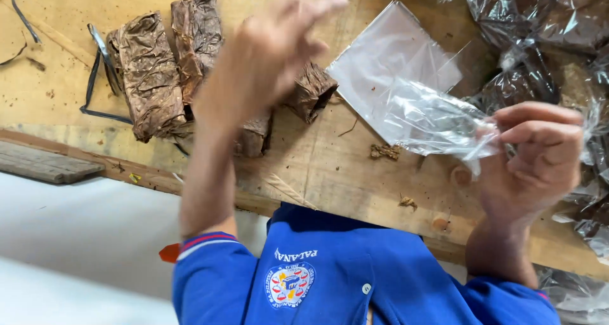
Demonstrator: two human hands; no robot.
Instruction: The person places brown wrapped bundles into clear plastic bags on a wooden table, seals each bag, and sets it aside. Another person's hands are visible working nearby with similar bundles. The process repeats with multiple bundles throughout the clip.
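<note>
Nearest, my blue shirt [355,280] fills the lower edge. My right hand [539,160] is raised at the right, fingers [539,131] closed, pinching a clear plastic bag [406,90] by one crumpled corner; the bag hangs over the wooden worktop [330,166]. My left hand [266,65], blurred, is lifted with fingers loosely spread, holding nothing, and hides part of the brown leaf bundles [165,65] lying beyond. Farther right lie filled plastic bags [539,20]; a black strap [95,77] lies left of the bundles.

Left hand [269,61] raised, fingers loose; right hand [536,157] pinched closed.
</note>
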